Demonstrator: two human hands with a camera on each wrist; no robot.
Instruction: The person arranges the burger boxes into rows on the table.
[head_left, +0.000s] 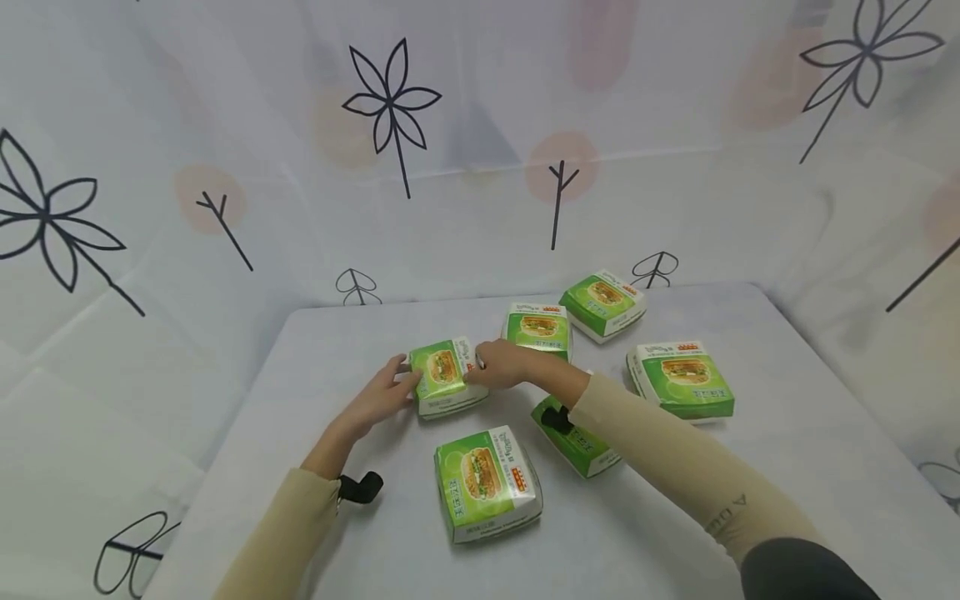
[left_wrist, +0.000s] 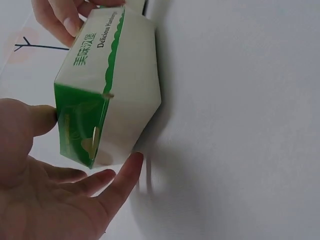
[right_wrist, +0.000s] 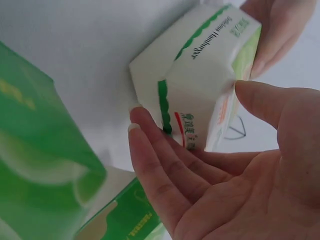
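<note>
A green and white cardboard hamburger box (head_left: 442, 371) lies on the table between both hands, a burger picture on its lid. At its left end, my left hand (head_left: 382, 396) holds it, thumb on the lid's edge and fingers spread along the lower side in the left wrist view. My right hand (head_left: 506, 365) grips the opposite end; in the right wrist view its thumb (right_wrist: 260, 102) presses the lid's edge while the fingers lie against the printed side. Just behind the right hand stands another hamburger box (head_left: 536, 321), partly covered by it.
Nearer the front lies a hamburger box (head_left: 487, 483). One more box (head_left: 585, 454) sits partly hidden below the right forearm. Two others stand at the right (head_left: 686, 383) and the back right (head_left: 602, 302). A patterned cloth (head_left: 480, 225) hangs behind the white table (head_left: 300, 350).
</note>
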